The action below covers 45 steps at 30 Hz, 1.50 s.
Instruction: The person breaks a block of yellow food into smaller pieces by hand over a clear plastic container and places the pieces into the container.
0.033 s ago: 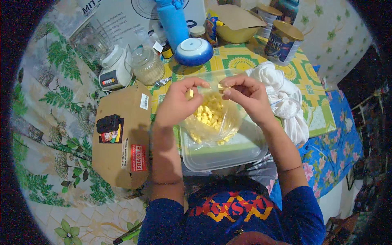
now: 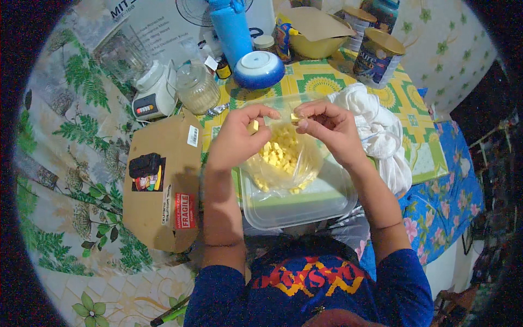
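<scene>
The left hand curls around a small yellow block, its thumb and forefinger tips parted; the right hand, apart from it, pinches another yellow piece. Below and between both hands, a clear plastic bag of yellow chunks sits in a translucent plastic tub. A white cloth lies just right of the right hand; a cardboard box stands left of the left.

Obstacles: cardboard box left, cloth right
</scene>
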### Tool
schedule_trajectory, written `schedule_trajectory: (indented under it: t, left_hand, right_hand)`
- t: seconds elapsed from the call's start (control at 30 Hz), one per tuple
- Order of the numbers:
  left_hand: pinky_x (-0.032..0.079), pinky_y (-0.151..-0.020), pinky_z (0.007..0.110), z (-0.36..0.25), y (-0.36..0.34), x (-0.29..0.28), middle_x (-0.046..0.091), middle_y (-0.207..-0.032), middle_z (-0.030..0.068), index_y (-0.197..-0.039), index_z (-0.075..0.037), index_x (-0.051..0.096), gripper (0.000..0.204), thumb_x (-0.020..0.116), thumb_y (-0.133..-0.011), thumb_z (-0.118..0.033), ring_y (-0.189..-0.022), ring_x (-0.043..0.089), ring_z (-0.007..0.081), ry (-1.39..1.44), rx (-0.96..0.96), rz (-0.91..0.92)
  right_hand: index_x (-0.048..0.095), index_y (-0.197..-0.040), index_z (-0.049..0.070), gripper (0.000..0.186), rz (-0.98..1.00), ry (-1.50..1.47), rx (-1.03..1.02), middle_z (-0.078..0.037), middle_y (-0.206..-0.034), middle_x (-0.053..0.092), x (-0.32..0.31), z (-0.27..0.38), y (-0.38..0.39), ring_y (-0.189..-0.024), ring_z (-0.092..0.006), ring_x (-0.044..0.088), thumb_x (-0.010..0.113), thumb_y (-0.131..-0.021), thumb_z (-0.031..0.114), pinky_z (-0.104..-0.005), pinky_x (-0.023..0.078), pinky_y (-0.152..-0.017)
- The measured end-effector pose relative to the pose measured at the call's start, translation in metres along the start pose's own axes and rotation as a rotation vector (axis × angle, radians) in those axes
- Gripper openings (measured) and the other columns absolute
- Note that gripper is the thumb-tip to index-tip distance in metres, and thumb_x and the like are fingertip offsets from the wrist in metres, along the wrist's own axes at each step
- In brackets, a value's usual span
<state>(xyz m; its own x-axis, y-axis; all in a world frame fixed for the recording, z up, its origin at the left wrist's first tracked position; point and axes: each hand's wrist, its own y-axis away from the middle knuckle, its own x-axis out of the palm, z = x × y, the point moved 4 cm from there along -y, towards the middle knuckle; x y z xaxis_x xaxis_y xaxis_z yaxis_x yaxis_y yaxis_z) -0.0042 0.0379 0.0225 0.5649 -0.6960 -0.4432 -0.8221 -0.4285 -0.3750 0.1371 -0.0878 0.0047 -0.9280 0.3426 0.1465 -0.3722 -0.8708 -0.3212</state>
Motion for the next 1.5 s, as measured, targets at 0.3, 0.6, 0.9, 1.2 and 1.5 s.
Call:
schedule_trajectory:
  t: [0.3, 0.6, 0.9, 1.2, 1.5]
  left_hand:
    - [0.038, -0.055, 0.020, -0.005, -0.001, 0.011, 0.050, -0.067, -0.0059, -0.094, -0.002, 0.063, 0.027, 0.073, -0.078, -0.021, -0.064, 0.045, 0.0026, 0.188, -0.019, 0.076]
    - [0.042, -0.060, 0.021, -0.010, -0.001, 0.012, 0.061, -0.076, -0.0015, -0.089, 0.000, 0.063, 0.024, 0.068, -0.083, -0.022, -0.068, 0.050, 0.0035, 0.248, 0.029, 0.065]
    - [0.042, -0.060, 0.020, -0.006, -0.002, 0.011, 0.061, -0.077, -0.0013, -0.090, 0.001, 0.063, 0.022, 0.066, -0.085, -0.020, -0.069, 0.050, 0.0025, 0.283, 0.003, 0.059]
    - [0.043, -0.060, 0.020, -0.002, -0.002, 0.010, 0.061, -0.077, -0.0018, -0.092, 0.000, 0.064, 0.021, 0.067, -0.083, -0.019, -0.068, 0.051, 0.0022, 0.285, -0.019, 0.048]
    - [0.044, -0.072, 0.022, 0.000, -0.002, 0.009, 0.062, -0.084, -0.0003, -0.089, -0.002, 0.063, 0.015, 0.068, -0.081, -0.013, -0.079, 0.054, 0.0062, 0.245, -0.034, 0.045]
  right_hand:
    - [0.060, -0.099, 0.001, 0.022, 0.003, -0.023, 0.013, -0.008, -0.091, 0.065, 0.001, -0.001, -0.001, -0.081, -0.0139, 0.062, 0.068, -0.078, 0.003, -0.0286, 0.053, -0.073]
    - [0.059, -0.099, 0.001, 0.020, 0.048, -0.128, 0.093, -0.009, -0.091, 0.064, -0.002, -0.005, -0.001, -0.076, -0.0166, 0.064, 0.065, -0.082, 0.007, -0.0295, 0.054, -0.071]
    - [0.060, -0.099, 0.000, 0.016, 0.073, -0.271, 0.193, -0.008, -0.093, 0.064, -0.001, -0.006, 0.000, -0.080, -0.0188, 0.065, 0.060, -0.086, 0.010, -0.0313, 0.055, -0.073]
    - [0.060, -0.102, 0.000, 0.024, 0.110, -0.229, 0.175, -0.007, -0.089, 0.064, 0.001, -0.008, -0.002, -0.078, -0.0153, 0.064, 0.067, -0.081, 0.010, -0.0279, 0.053, -0.071]
    - [0.062, -0.093, 0.001, 0.015, 0.072, -0.193, 0.158, -0.007, -0.094, 0.063, 0.001, -0.007, 0.000, -0.080, -0.0145, 0.061, 0.067, -0.078, 0.002, -0.0293, 0.052, -0.071]
